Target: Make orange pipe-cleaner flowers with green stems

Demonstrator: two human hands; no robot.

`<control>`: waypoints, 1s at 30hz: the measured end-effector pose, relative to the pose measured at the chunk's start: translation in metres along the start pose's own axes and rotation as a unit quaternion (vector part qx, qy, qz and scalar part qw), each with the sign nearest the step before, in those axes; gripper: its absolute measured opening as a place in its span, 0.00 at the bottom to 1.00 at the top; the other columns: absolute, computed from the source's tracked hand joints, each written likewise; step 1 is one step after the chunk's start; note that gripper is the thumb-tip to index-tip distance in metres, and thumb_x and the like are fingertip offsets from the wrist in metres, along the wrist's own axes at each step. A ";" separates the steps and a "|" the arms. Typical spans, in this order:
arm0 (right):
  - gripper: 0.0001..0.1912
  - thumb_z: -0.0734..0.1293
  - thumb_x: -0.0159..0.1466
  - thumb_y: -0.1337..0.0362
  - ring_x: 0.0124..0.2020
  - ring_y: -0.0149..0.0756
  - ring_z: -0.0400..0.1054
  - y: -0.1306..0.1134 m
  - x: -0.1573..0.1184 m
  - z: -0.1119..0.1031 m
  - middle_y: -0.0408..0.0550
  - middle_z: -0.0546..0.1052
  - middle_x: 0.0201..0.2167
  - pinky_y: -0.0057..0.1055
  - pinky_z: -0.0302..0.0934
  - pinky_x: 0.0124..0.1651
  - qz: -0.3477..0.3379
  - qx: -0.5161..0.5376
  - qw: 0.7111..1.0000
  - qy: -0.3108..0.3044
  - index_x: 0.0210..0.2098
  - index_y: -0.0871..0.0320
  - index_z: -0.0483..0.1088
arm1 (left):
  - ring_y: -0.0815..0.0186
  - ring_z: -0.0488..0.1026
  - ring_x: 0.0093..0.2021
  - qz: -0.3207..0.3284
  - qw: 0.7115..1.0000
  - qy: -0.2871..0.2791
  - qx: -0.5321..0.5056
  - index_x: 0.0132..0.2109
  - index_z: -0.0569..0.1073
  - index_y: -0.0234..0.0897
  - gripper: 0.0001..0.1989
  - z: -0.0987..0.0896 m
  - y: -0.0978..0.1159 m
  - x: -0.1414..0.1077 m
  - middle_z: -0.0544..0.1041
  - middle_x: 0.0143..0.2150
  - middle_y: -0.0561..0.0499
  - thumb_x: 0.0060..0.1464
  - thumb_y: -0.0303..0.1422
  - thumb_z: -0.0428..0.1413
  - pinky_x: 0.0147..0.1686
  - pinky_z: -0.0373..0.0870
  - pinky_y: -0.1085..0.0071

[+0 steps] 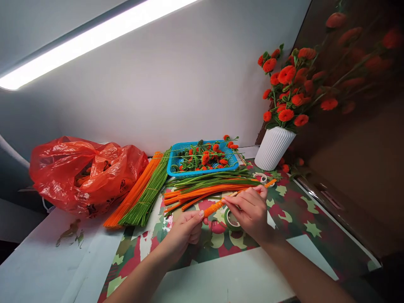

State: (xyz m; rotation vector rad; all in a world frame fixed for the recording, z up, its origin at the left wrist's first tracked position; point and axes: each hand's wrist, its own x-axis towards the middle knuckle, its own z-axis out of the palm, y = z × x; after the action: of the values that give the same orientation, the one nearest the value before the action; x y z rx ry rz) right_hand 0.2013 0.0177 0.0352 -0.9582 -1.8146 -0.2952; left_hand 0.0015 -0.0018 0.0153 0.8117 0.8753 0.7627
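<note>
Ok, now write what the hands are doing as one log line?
left hand: pinching orange coil, near end | right hand: pinching its far end | pale stick: showing past coil | blue basket: behind, holding orange flowers

Both hands (pixel 188 227) (pixel 251 210) (bare) in pinch grips

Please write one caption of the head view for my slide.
Left hand and right hand hold an orange-wrapped stick before a blue basket of flowers.
</note>
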 end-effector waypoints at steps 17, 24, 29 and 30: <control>0.17 0.69 0.56 0.48 0.26 0.33 0.61 0.017 0.008 -0.004 0.44 0.69 0.21 0.32 0.56 0.31 0.221 0.417 0.860 -0.193 0.26 0.57 0.76 | 0.77 0.42 0.16 0.043 0.992 -0.110 0.047 0.26 0.66 0.33 0.21 -0.018 0.006 0.001 0.47 0.14 0.63 0.51 0.49 0.56 0.19 0.37 0.75; 0.12 0.73 0.53 0.54 0.27 0.32 0.64 0.031 0.015 -0.009 0.45 0.74 0.23 0.29 0.57 0.30 0.215 0.397 0.827 -0.335 0.26 0.58 0.77 | 0.76 0.43 0.19 0.045 0.971 -0.089 0.217 0.24 0.64 0.33 0.25 -0.030 0.010 -0.003 0.49 0.18 0.61 0.51 0.53 0.53 0.20 0.37 0.74; 0.11 0.73 0.53 0.54 0.28 0.33 0.67 0.035 0.015 -0.008 0.45 0.76 0.24 0.32 0.58 0.35 0.197 0.299 0.868 -0.343 0.25 0.56 0.77 | 0.75 0.47 0.20 0.045 0.941 -0.055 0.332 0.27 0.69 0.32 0.25 -0.034 0.016 -0.003 0.53 0.20 0.59 0.54 0.53 0.49 0.19 0.41 0.75; 0.11 0.73 0.53 0.54 0.28 0.33 0.67 0.036 0.014 -0.007 0.45 0.77 0.24 0.33 0.58 0.38 0.189 0.281 0.878 -0.339 0.25 0.56 0.77 | 0.74 0.48 0.21 0.056 0.933 -0.051 0.352 0.27 0.69 0.32 0.25 -0.034 0.017 -0.003 0.54 0.20 0.58 0.55 0.52 0.48 0.19 0.42 0.76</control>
State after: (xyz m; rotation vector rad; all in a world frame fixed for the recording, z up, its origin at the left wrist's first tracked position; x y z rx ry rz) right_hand 0.2294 0.0437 0.0424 -1.0212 -2.0783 0.8779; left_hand -0.0331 0.0139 0.0174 1.5326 1.0261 0.4881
